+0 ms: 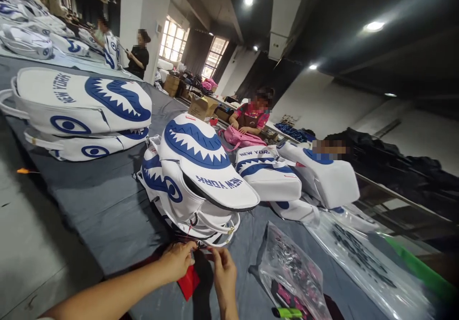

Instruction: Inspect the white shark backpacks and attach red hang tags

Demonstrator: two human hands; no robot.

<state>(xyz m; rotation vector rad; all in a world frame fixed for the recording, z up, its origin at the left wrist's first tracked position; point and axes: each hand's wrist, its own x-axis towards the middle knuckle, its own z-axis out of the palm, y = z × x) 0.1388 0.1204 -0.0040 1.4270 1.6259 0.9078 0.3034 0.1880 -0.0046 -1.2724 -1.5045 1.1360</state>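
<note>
My left hand (178, 260) and my right hand (224, 272) meet at the near edge of the table, both with fingers pinched on a thin dark string (202, 247) that runs between them. A red tag (189, 281) hangs just below my left hand. Right behind the hands stands a white backpack with a blue shark-mouth print and "NEW YORK" lettering (195, 176), its flap open toward me and its zipper pulls hanging near my fingers.
More white shark-print bags lie at the left (82, 102) and right (268, 174) on the grey cloth-covered table (107, 210). A clear plastic bag of small parts (292, 270) and a green marker (289, 313) lie at the right. Other people work at the back.
</note>
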